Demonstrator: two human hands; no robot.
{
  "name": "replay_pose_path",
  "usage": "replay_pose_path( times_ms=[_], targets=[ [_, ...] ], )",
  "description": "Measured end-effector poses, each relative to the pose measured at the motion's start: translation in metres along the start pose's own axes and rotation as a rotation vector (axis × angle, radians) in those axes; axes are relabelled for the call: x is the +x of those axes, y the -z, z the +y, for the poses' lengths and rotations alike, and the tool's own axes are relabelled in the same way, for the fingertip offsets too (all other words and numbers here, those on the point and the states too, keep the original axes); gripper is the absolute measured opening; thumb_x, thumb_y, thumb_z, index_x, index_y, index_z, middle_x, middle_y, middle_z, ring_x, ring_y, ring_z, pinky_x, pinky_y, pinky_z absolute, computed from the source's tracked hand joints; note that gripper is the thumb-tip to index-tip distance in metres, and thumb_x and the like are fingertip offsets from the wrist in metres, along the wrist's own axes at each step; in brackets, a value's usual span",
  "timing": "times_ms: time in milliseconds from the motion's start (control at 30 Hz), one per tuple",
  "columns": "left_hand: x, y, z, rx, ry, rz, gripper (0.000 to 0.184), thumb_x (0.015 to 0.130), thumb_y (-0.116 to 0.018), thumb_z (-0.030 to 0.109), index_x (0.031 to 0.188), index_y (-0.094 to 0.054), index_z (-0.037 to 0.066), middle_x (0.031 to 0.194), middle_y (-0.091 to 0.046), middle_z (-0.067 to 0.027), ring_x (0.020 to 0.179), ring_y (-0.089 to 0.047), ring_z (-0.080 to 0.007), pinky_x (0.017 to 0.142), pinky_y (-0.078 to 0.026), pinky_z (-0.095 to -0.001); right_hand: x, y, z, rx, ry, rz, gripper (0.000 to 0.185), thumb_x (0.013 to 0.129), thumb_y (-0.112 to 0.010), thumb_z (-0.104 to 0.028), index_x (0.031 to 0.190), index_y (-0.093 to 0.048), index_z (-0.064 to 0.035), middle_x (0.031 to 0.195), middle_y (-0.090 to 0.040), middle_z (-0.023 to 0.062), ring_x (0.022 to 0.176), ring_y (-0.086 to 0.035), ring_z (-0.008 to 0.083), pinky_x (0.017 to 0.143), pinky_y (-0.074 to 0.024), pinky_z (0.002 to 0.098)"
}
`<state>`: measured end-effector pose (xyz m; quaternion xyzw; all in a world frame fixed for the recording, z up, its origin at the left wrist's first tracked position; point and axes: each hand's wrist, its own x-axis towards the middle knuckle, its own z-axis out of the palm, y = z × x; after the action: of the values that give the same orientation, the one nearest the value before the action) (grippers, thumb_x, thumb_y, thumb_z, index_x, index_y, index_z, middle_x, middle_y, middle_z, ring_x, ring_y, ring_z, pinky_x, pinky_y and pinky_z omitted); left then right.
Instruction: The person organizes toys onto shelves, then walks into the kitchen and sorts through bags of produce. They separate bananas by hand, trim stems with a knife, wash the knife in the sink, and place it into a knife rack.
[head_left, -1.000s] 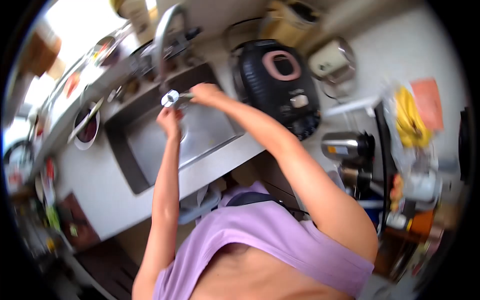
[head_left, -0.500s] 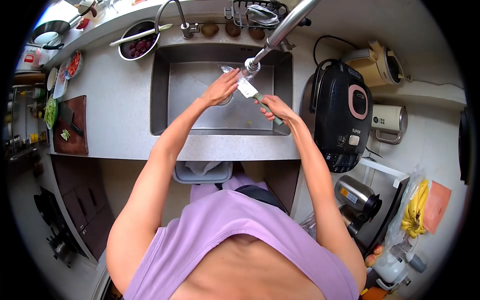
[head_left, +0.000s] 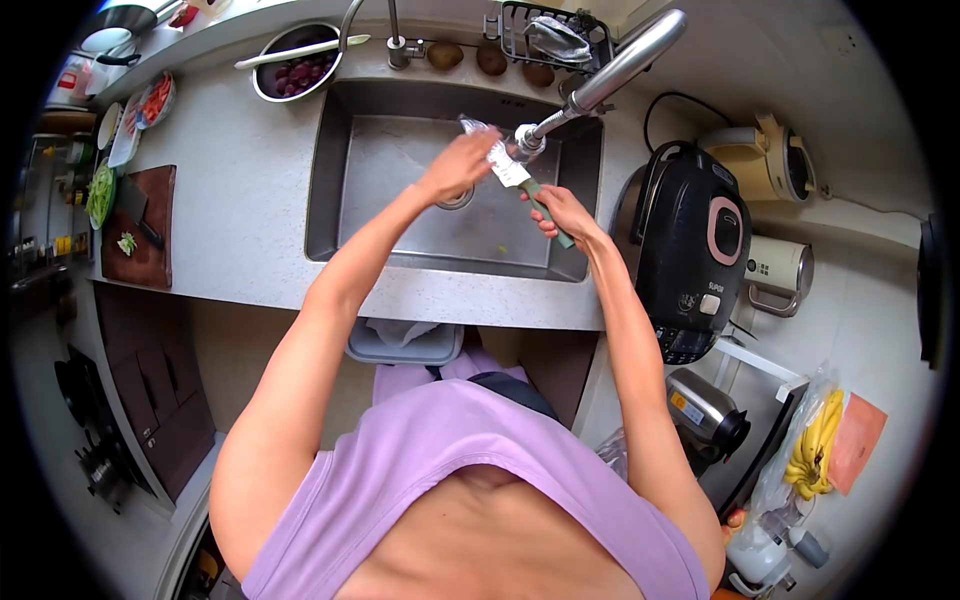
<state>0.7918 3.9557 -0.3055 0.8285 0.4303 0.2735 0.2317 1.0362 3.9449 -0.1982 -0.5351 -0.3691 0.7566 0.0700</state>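
Note:
A knife with a green handle [head_left: 549, 213] is in my right hand [head_left: 563, 212], its fingers wrapped around the grip. The wet, shiny blade [head_left: 509, 168] points up and left under the faucet head [head_left: 527, 141], and water splashes over it. My left hand [head_left: 458, 165] is beside the blade, at its left, with fingers stretched toward the tip and somewhat blurred. Whether it touches the metal I cannot tell. Both hands are over the steel sink [head_left: 400, 215], whose drain shows partly below my left hand.
A bowl of dark red fruit [head_left: 300, 76] stands behind the sink's left corner. Left on the counter lies a cutting board [head_left: 140, 265] with a cleaver [head_left: 137, 210]. A black rice cooker [head_left: 690, 250] stands close on the right. Several brown round objects [head_left: 491, 59] line the back.
The view has shifted a little, so sink and hands appear farther right. My left hand has moved slightly along the blade and its fingers are blurred; the right keeps its grip on the knife.

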Motion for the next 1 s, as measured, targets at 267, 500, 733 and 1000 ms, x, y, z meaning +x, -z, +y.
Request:
replay_pose_path(
  times_ms=[267, 500, 733, 1000],
  targets=[
    [-0.013, 0.023, 0.025, 0.182, 0.028, 0.203, 0.05, 0.096, -0.051, 0.025, 0.137, -0.042, -0.001, 0.141, -0.045, -0.0181, 0.135, -0.037, -0.0308, 0.114, -0.027, -0.0424, 0.024, -0.018, 0.0, -1.387, 0.566, 0.608, 0.028, 0.086, -0.054, -0.013, 0.114, -0.058, -0.0079, 0.087, -0.055, 0.014, 0.084, -0.061, 0.033, 0.067, -0.0515, 0.0454],
    [-0.002, -0.011, 0.012, 0.012, 0.036, 0.109, 0.056, 0.097, -0.048, 0.034, 0.141, -0.038, 0.0, 0.144, -0.04, -0.0195, 0.136, -0.035, -0.0334, 0.113, -0.028, -0.0433, 0.003, -0.031, 0.001, -1.728, 0.661, 0.768, 0.039, 0.083, -0.056, -0.01, 0.121, -0.058, -0.0158, 0.085, -0.052, 0.0083, 0.081, -0.059, 0.0237, 0.064, -0.0525, 0.0354],
    [0.01, -0.019, -0.004, 0.127, 0.18, 0.048, 0.059, 0.099, -0.041, 0.038, 0.143, -0.033, -0.001, 0.148, -0.034, -0.0208, 0.14, -0.028, -0.0344, 0.116, -0.02, -0.0453, -0.013, -0.023, 0.008, -1.794, 0.637, 0.817, 0.05, 0.081, -0.058, -0.01, 0.13, -0.055, -0.0166, 0.085, -0.051, 0.0062, 0.081, -0.058, 0.0201, 0.063, -0.0518, 0.0317],
    [0.027, -0.064, -0.04, -0.236, 0.709, 0.234, 0.056, 0.098, -0.043, 0.041, 0.138, -0.043, 0.001, 0.137, -0.045, -0.028, 0.127, -0.043, -0.0423, 0.107, -0.035, -0.0475, -0.001, 0.036, -0.03, -1.991, 0.627, 0.757, 0.012, 0.077, -0.061, -0.01, 0.088, -0.064, -0.0094, 0.08, -0.063, 0.006, 0.077, -0.066, 0.0197, 0.057, -0.0547, 0.0306]
  ],
)
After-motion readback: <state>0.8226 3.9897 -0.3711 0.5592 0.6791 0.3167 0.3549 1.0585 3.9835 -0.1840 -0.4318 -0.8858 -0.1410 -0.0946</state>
